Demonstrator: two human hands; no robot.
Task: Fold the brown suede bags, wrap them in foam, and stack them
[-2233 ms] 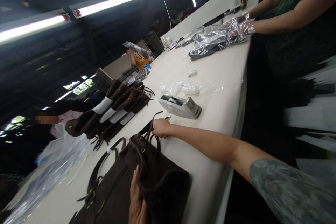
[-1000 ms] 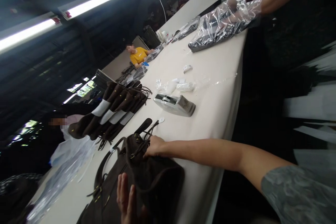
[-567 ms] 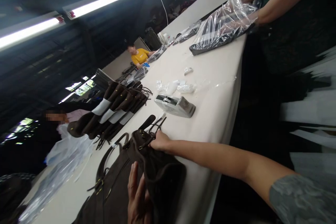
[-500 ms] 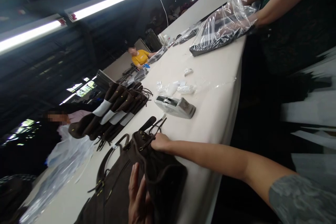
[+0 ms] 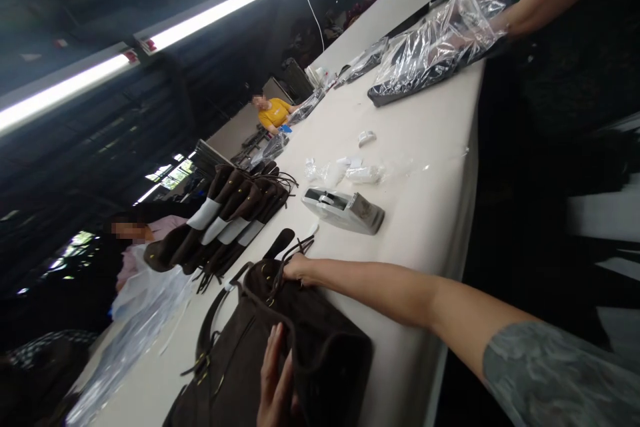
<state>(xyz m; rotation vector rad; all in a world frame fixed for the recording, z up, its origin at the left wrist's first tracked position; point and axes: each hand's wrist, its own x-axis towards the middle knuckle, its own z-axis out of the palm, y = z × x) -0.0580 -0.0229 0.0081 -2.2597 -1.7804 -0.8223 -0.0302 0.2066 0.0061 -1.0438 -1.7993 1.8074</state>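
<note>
Head: right hand [image 5: 299, 269] (curled, hold unclear) has retreated to bag [image 5: 243, 357], left hand [image 5: 275, 383] spread

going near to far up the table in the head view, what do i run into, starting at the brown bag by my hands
Brown bag → tape dispenser → crumpled clear plastic → small white curved piece → dark bundle in clear plastic.

On your table [image 5: 417, 180], the bag [image 5: 245, 353] lies in front of the tape holder [image 5: 344, 210], the pile of bags [image 5: 245, 203] to its left, the plastic bag [image 5: 425, 60] behind it.
</note>
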